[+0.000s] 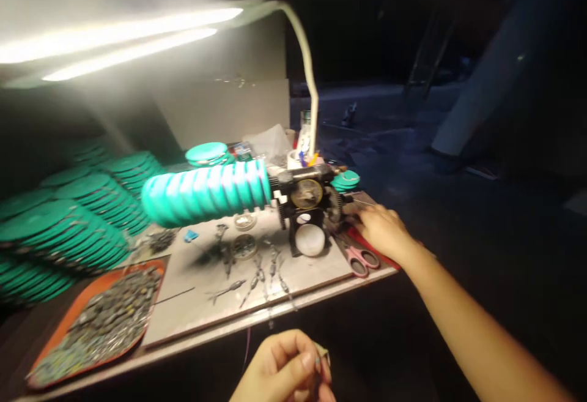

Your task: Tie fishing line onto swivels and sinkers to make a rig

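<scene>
My right hand [378, 227] reaches out to the right side of a small black winding machine [307, 206] on the work board, fingers curled at its crank side; what they grip is hidden. A long teal coil [206, 191] sticks out leftward from the machine. My left hand [287, 368] is low at the front edge, fingers pinched on a small thin piece I cannot make out. Pink-handled scissors [360, 258] lie just under my right hand.
Stacks of teal discs [68, 224] fill the left side. An orange tray [98, 319] of small dark parts sits front left. Several small metal pieces [257, 273] lie on the grey board [192, 304]. A white lamp arm [309, 78] bends overhead. The surroundings are dark.
</scene>
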The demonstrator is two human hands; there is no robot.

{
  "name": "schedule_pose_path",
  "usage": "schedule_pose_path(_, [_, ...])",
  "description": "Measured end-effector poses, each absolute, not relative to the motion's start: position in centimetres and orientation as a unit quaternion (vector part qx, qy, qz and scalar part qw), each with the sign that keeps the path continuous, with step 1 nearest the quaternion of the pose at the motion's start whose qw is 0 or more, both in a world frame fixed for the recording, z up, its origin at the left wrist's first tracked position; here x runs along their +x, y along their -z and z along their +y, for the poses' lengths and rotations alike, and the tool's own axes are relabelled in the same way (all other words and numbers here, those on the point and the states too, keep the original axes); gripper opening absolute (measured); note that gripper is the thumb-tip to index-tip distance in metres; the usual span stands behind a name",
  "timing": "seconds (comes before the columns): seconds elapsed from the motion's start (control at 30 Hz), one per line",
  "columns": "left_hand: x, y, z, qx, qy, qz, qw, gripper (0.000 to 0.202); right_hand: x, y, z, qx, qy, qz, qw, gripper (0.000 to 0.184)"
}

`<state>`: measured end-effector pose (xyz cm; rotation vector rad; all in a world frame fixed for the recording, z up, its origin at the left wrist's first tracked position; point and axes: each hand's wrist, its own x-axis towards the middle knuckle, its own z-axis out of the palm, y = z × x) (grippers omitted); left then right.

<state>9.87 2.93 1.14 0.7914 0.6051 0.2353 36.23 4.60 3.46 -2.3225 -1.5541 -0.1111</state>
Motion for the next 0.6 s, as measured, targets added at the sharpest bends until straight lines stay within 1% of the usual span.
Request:
schedule_pose_path(0.07, [7.8, -0.7, 2.8, 0.373, -0.148, 0.293, 0.868, 0.027, 33.7, -3.1, 2.7, -0.806, 0.051, -0.558, 0.192, 0.018])
schedule_pose_path(0.13, [6.2, -0.1, 2.3, 0.366, -0.188, 0.311, 0.857, 0.03, 29.9, -2.6, 0.0, -0.762, 0.016, -0.603, 0.238, 0.015])
schedule_pose_path(0.17, [5.5, 0.2, 2.0, 0.361, -0.208, 0.324, 0.849, 0.031, 27.7, -2.3, -1.2, -0.705, -0.057, -0.633, 0.314, 0.016])
schedule_pose_path(0.2, [5.0, 0.4, 1.7, 0.355, -0.225, 0.337, 0.842, 0.032, 25.4, -1.9, -2.3, -0.651, -0.146, -0.66, 0.346, 0.015])
schedule_pose_path(0.23, [4.4, 0.6, 1.3, 0.348, -0.244, 0.347, 0.836, 0.033, 23.2, -1.4, -3.2, -0.601, -0.22, -0.678, 0.363, 0.013])
schedule_pose_path(0.3, [3.5, 0.7, 0.7, 0.337, -0.286, 0.365, 0.819, 0.034, 19.5, -0.5, -4.0, -0.546, -0.311, -0.663, 0.407, 0.011])
schedule_pose_path(0.37, [2.7, 0.6, 0.2, 0.337, -0.323, 0.376, 0.8, 0.033, 17.0, 0.2, -3.9, -0.514, -0.376, -0.635, 0.438, 0.009])
schedule_pose_path(0.47, [1.6, 0.8, -0.2, 0.347, -0.355, 0.388, 0.777, 0.031, 15.6, 0.8, -3.1, -0.489, -0.416, -0.606, 0.47, 0.005])
schedule_pose_path(0.6, [0.9, 1.4, -0.3, 0.322, -0.364, 0.38, 0.787, 0.028, 15.0, 1.2, -2.4, -0.485, -0.401, -0.603, 0.49, 0.004])
